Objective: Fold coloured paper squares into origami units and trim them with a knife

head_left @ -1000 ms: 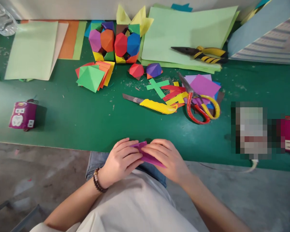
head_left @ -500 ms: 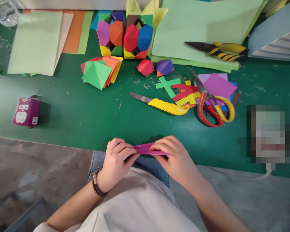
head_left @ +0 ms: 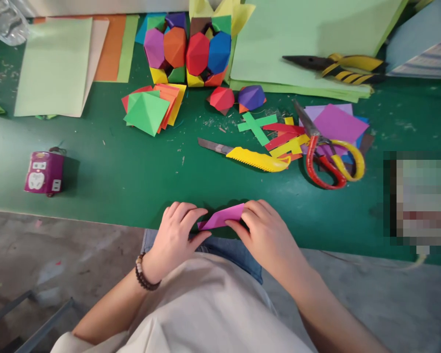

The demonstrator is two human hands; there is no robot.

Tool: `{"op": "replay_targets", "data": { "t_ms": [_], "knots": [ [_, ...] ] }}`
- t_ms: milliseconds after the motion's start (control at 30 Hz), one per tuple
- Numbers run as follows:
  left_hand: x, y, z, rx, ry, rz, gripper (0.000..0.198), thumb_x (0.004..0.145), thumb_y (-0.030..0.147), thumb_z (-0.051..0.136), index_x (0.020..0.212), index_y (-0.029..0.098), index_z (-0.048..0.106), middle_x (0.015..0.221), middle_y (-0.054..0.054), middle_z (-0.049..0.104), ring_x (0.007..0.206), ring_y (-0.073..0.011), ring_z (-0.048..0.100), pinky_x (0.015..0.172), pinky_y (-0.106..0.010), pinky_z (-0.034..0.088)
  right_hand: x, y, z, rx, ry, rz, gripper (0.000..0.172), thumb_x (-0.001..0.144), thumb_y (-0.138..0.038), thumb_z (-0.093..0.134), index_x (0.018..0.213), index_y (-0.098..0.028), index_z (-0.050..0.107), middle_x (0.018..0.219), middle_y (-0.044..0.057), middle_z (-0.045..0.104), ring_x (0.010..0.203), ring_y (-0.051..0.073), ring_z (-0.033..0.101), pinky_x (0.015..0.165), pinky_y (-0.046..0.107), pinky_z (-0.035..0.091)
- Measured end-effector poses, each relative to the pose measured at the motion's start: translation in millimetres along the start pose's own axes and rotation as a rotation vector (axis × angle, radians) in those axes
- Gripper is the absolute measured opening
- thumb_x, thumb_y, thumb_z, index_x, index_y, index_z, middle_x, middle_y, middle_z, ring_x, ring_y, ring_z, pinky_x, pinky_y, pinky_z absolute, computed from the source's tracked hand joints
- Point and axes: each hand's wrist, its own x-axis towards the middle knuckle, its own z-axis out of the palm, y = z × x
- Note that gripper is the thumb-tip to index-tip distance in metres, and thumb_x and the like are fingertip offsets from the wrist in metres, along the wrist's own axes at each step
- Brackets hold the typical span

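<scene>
A green mat (head_left: 106,166) covered the long table, and a gray concrete floor (head_left: 59,260) lay on the near side of it. The head camera looked down at two bare hands just past the near edge of the mat. A folded pink paper (head_left: 220,217) sat between them, slim and flat, tilted so that its right end was farther away. The left hand (head_left: 174,240) had the left end of the paper, and the right hand (head_left: 268,240) had the right end. The left fingers (head_left: 183,212) were curled and gently held the paper. The right fingers (head_left: 255,212) were bent and pinched it too. Neither hand was open wide. A bead bracelet (head_left: 144,274) sat on the left wrist.

Paper like this would likely fold best with its edges lined up first, then a firm fingertip pressed along the fold.

Farther away lay a yellow utility knife (head_left: 257,160), scissors with red and yellow handles (head_left: 327,164), and pliers (head_left: 343,66) on a stack of green paper (head_left: 308,34). Bright paper balls (head_left: 183,49) sat at the far edge. A purple power socket (head_left: 44,172) stood on the left. A blurred thing (head_left: 419,198) on the right could not be made out.
</scene>
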Motion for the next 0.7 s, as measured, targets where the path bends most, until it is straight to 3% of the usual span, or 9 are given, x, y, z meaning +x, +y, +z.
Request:
{"op": "replay_targets", "data": {
  "t_ms": [133, 300, 567, 633, 700],
  "knots": [
    [9.5, -10.8, -13.3, -0.057, -0.04, 0.173, 0.02, 0.095, 0.02, 0.055, 0.105, 0.025, 0.071, 0.108, -0.007, 0.066, 0.098, -0.0185, 0.058, 0.089, -0.037, 0.05, 0.4, 0.1, 0.4, -0.063, 0.007, -0.029, 0.023, 0.095, -0.029, 0.054, 0.074, -0.02, 0.057, 0.073, 0.006, 0.055, 0.074, 0.023, 0.05, 0.063, 0.036, 0.043],
    [20.0, -16.1, -16.7, 0.09, -0.112, 0.302, 0.021, 0.094, 0.029, 0.058, 0.108, 0.034, 0.073, 0.139, -0.006, 0.055, 0.133, -0.0261, 0.044, 0.104, -0.045, 0.043, 0.2, -1.6, 1.5, -0.134, 0.01, -0.03, 0.023, 0.095, -0.03, 0.055, 0.075, -0.019, 0.057, 0.072, 0.007, 0.056, 0.074, 0.024, 0.051, 0.061, 0.036, 0.04],
    [24.1, -19.3, -18.5, 0.137, -0.201, 0.34, 0.024, 0.094, 0.032, 0.057, 0.114, 0.035, 0.071, 0.146, -0.005, 0.051, 0.142, -0.0279, 0.035, 0.108, -0.047, 0.04, 1.3, -2.2, 2.3, -0.136, 0.015, -0.006, 0.016, 0.093, -0.029, 0.057, 0.081, -0.018, 0.059, 0.076, 0.007, 0.06, 0.075, 0.024, 0.054, 0.063, 0.037, 0.039],
    [22.6, -17.4, -18.2, 0.138, -0.201, 0.331, 0.024, 0.093, 0.032, 0.058, 0.113, 0.033, 0.071, 0.147, -0.006, 0.05, 0.143, -0.0286, 0.033, 0.109, -0.048, 0.039, 0.7, 0.0, 3.0, -0.089, 0.036, 0.038, 0.015, 0.093, -0.032, 0.057, 0.093, -0.017, 0.06, 0.078, 0.007, 0.061, 0.076, 0.025, 0.055, 0.063, 0.037, 0.04],
    [18.9, -14.8, -16.1, 0.146, -0.19, 0.311, 0.024, 0.093, 0.032, 0.059, 0.113, 0.032, 0.072, 0.147, -0.006, 0.05, 0.144, -0.0293, 0.033, 0.111, -0.05, 0.038, -1.9, 2.3, 3.8, -0.006, 0.096, 0.1, 0.026, 0.093, -0.036, 0.058, 0.109, -0.016, 0.059, 0.085, 0.008, 0.063, 0.079, 0.025, 0.057, 0.067, 0.038, 0.044]
  ]
}}
